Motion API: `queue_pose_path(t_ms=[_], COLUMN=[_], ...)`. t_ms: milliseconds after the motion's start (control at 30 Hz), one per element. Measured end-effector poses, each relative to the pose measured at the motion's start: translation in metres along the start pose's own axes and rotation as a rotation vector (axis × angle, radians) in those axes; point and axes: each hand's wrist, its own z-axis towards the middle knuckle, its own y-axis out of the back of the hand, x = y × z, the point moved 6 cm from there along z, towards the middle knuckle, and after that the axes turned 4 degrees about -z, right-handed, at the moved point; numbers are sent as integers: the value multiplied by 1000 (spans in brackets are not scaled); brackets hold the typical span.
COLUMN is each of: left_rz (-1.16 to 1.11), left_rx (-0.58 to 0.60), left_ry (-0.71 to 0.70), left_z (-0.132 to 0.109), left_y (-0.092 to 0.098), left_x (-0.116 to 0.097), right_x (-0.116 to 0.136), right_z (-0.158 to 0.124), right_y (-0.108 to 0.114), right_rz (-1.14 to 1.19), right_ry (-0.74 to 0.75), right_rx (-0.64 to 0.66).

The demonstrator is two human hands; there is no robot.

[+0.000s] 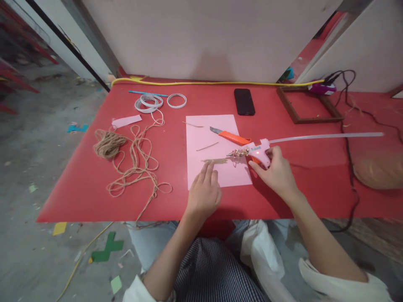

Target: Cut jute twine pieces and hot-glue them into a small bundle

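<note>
Red tabletop (72, 197) stretches across the room's bench, with a loose heap of jute twine (108, 143) on the left. On a pink paper sheet (201, 134), the person's left hand (204, 195) lies open, fingertips (208, 167) against a flat twine strip (214, 161). Beside an orange utility knife (231, 137), the right hand (277, 172) grips a pink glue gun (260, 150).

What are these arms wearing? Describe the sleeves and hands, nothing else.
The left hand and right hand are bare, without gloves. The forearms come out of loose white sleeves, the left sleeve and right sleeve. A dark, finely checked garment shows between the arms.
</note>
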Motion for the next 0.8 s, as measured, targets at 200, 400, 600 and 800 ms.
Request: queue_pose_path(t_ms=[200,400,600,800], left_rz=[2,-60,118,223], left_rx=[-109,-243,-87,-54], left_ry=[-58,-101,-18,-53], left_z=[-2,-36,-69,-81], left_y=[9,39,31,18], left_x=[-2,-6,6,14], right_x=[0,5,17,33], right_z=[2,1,-3,-6], right_y=[-2,1,8,-6], right_rz=[-144,-261,-329,-392], right_ry=[13,145,183,244], right_rx=[-39,-69,-69,-104])
